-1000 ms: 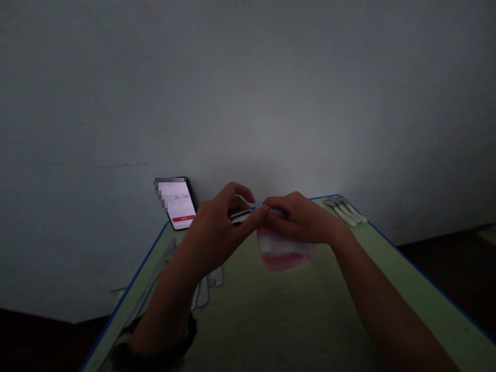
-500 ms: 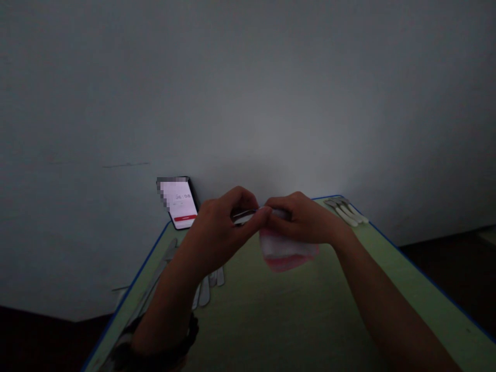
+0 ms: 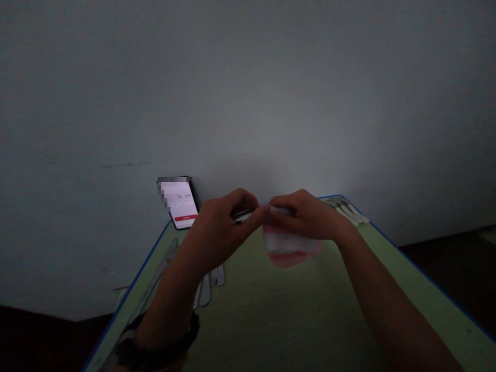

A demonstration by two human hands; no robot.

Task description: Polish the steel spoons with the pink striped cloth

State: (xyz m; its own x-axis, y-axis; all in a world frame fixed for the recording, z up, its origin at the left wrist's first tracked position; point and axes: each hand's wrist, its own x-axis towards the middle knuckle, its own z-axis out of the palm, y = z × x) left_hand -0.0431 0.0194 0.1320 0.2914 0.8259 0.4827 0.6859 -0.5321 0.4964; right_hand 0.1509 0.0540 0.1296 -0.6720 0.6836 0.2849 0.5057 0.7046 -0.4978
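In dim light my left hand (image 3: 220,227) pinches a thin piece of metal cutlery (image 3: 243,215) above the green table (image 3: 279,320); which kind of utensil it is I cannot make out. My right hand (image 3: 306,219) meets it fingertip to fingertip, closed round a white and pink cloth (image 3: 290,248) that hangs below its fingers and wraps the utensil's far end. A dark band sits on my left wrist.
A lit phone (image 3: 180,202) leans on the wall at the table's back left. Several white-handled utensils (image 3: 349,211) lie at the back right corner. More cutlery (image 3: 209,287) lies under my left forearm, and long knives (image 3: 155,281) along the left edge.
Both hands stay joined over the table. My right hand and the cloth shifted slightly right and up; my left fingers curled a little tighter on the utensil.
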